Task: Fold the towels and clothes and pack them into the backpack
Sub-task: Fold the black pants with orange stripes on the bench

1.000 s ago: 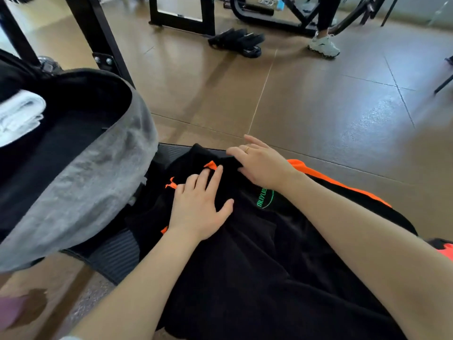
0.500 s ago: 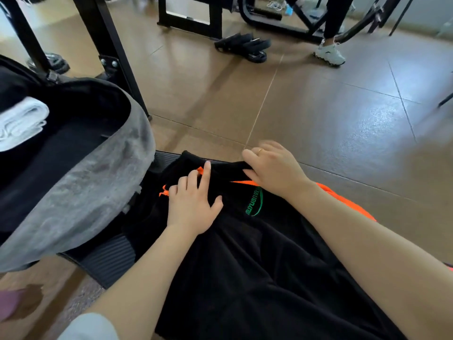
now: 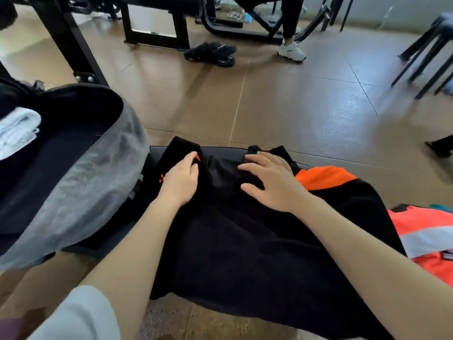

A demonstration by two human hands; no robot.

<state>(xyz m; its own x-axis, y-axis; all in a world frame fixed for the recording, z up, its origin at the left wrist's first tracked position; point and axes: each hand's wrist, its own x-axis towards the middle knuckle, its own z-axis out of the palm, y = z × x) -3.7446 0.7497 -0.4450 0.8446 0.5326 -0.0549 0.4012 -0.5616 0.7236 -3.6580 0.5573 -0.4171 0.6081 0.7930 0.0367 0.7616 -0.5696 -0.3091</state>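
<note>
The left hand (image 3: 180,179) seems to pinch a fold of the black garment (image 3: 245,241), though its fingertips are hidden. The right hand (image 3: 272,182) presses flat, fingers spread, beside the open backpack (image 3: 81,192).

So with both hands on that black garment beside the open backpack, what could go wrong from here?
1. The black garment is bunched under the right hand; pressing it flat now may set a crooked fold.
2. The left hand pinches only one edge, so the layer could slip loose.
3. The backpack flap leans close to the garment and may snag it when packing beside the white towel.
</note>
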